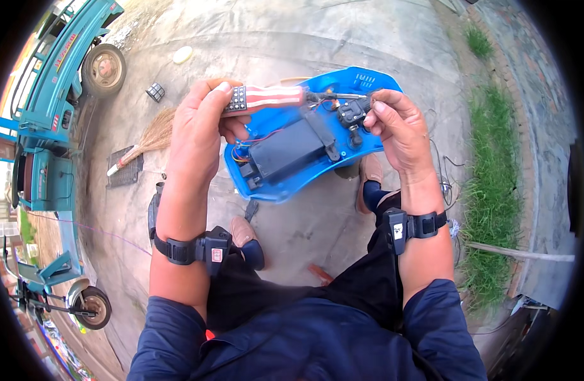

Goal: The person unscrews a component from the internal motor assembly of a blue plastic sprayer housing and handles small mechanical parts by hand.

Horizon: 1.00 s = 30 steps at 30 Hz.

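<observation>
My left hand (200, 124) is wrapped round a screwdriver (273, 97), its handle patterned with red and white stripes and white stars on black. Its thin shaft points right, towards my right hand (396, 124). There, thumb and fingers are pinched together at the tip, beside a small black pump-like unit (351, 114); what lies between them is too small to tell. Beneath both hands is a blue plastic shell (285, 187), its inner side up. A black rectangular box (288, 152) sits inside it under a black strap, with thin coloured wires at its left end.
A straw broom (153, 134) lies at the left on a dark grate. Beyond it are a small dark grid-like block (155, 92) and a teal three-wheeled cart (57, 95). My shoes (244, 232) flank the work. Grass (492, 184), loose black cable and a wooden pole (520, 253) are at the right.
</observation>
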Available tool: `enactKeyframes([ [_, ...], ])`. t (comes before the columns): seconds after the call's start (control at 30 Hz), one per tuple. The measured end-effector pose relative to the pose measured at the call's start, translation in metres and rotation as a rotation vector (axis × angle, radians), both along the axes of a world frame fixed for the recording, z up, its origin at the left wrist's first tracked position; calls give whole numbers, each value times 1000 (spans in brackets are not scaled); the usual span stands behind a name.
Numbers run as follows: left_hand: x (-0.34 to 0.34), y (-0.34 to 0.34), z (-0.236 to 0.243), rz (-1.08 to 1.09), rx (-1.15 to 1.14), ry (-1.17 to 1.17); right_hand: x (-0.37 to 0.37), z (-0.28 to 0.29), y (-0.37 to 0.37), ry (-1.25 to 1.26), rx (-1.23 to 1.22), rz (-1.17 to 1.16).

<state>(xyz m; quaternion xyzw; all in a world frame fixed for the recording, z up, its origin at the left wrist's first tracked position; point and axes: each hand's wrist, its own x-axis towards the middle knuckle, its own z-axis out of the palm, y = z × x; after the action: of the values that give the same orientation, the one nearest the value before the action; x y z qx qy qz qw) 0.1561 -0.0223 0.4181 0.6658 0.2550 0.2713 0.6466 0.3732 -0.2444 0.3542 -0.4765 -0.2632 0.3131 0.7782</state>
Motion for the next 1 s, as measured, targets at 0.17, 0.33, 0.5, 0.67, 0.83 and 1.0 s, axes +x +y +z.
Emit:
enactKeyframes([
  [0.17, -1, 4, -4, -6, 1, 7, -3, 1, 7, -45, -48, -19],
  [0.33, -3, 3, -6, 0, 0, 22, -5, -2, 9, -72, -63, -11],
  [0.5, -4, 3, -8, -1, 6, 18, -7, 0, 10, -84, -67, -4],
  [0.67, -4, 5, -10, -11, 10, 30, -9, 0, 11, -72, -63, -11],
  [0.83, -4, 5, -13, -8, 3, 52, -9, 0, 12, -64, -73, -17],
  [1.0, -4, 5, -14, -6, 4, 54, -9, 1, 13, -89, -124, -26],
])
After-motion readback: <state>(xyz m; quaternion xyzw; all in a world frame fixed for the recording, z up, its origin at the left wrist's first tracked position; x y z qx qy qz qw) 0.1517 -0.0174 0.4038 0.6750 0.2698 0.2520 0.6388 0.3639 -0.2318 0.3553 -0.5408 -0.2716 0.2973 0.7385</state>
